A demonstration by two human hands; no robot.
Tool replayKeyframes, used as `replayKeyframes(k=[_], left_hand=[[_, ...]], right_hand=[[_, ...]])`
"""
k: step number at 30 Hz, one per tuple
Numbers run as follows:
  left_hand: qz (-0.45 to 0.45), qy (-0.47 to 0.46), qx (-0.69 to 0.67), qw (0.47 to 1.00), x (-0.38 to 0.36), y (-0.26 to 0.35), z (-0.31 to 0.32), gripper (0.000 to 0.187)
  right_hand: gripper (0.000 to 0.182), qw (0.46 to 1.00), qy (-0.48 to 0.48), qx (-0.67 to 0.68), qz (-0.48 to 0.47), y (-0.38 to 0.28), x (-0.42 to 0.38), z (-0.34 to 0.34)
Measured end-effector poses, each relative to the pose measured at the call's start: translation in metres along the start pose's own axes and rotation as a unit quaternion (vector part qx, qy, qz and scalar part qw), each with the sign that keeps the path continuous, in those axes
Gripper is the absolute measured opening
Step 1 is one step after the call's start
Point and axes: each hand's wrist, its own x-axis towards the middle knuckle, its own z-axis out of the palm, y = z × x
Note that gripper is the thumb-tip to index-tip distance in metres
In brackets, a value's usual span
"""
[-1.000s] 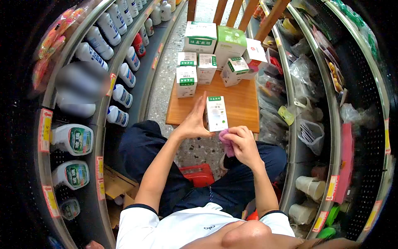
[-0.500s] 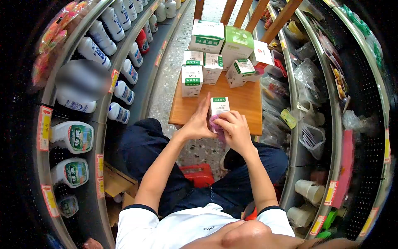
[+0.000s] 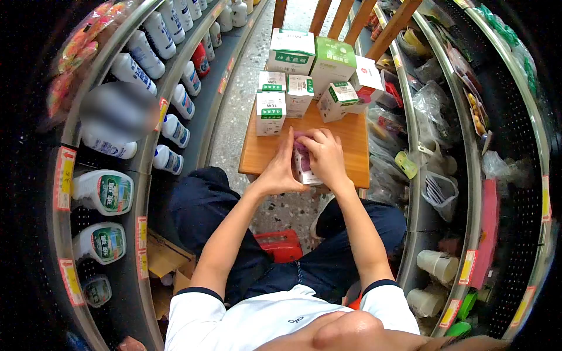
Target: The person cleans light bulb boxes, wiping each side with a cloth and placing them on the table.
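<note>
My left hand (image 3: 278, 168) steadies a small white bulb box (image 3: 307, 174) from its left side, thumb along the near edge and fingers up the side. Over the box's far end, my right hand (image 3: 325, 153) presses a crumpled purple cloth (image 3: 301, 145) with bent fingers. Most of the box's faces are hidden by the cloth and my fingers. The box is at the near part of a wooden chair seat (image 3: 354, 140). Just beyond my hands stand a 10W bulb box (image 3: 270, 117) on the left and another small bulb box (image 3: 336, 102) on the right.
Larger white (image 3: 291, 50) and green (image 3: 336, 55) boxes stand toward the chair's slatted back (image 3: 339, 23). Shelves with bottles (image 3: 172, 130) line my left; bagged goods (image 3: 430, 111) fill the right shelves. A red object (image 3: 280, 245) lies below, between my legs.
My right hand and the cloth have moved from the box's near part to its far end. The box's green-and-white printed end, visible before, is now covered.
</note>
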Motion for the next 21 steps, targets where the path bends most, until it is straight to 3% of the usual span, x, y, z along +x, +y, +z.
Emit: replayKeyframes(k=[5, 10, 17, 21], left_hand=[[-0.013, 0.003, -0.004, 1.0, -0.001, 0.001, 0.002, 0.155], [-0.018, 0.007, 0.01, 1.0, -0.004, 0.003, 0.001, 0.149], [-0.008, 0.023, 0.044, 0.999, -0.005, 0.003, 0.003, 0.153], [-0.019, 0.009, 0.071, 0.997, -0.002, 0.013, 0.001, 0.154]], right_hand=[[0.025, 0.999, -0.03, 0.01, -0.001, -0.01, -0.025, -0.018], [0.036, 0.997, -0.076, 0.018, -0.008, -0.028, -0.05, -0.043], [0.027, 0.997, -0.078, 0.028, -0.007, -0.027, -0.09, -0.061], [0.028, 0.994, -0.03, 0.067, 0.079, -0.004, -0.127, -0.06]])
